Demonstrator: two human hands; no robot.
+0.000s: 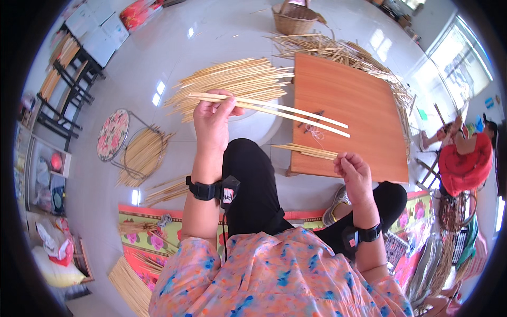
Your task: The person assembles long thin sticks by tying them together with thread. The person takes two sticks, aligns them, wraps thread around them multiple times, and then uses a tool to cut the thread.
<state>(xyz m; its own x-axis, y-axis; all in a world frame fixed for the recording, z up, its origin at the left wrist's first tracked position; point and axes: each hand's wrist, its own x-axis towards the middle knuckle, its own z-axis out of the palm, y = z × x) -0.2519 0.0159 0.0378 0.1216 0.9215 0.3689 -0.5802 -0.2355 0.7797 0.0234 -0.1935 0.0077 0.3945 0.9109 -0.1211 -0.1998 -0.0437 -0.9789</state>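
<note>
Two long, pale sticks [285, 117] are pinched in my left hand [214, 119], angled rightward over a low wooden table [351, 90]. My right hand [351, 169] is closed near the table's near right part, its fingertips at the end of several shorter sticks [306, 149]; whether it grips them is unclear. A dark metal tool [311, 119] with thin pink string [317, 134] lies on the table, partly behind the long sticks. A big pile of straw-coloured sticks [227, 79] rests on a white round support [264, 127] beside the table.
Loose strips [343, 47] lie behind the table, below a wicker basket [293, 20]. A floral stool [112, 134] and stick bundle [145, 150] are left. A floral mat [134, 216] lies under me. A person [451, 132] is at right beside red fabric [465, 164]. Dark chairs [63, 105] line the left.
</note>
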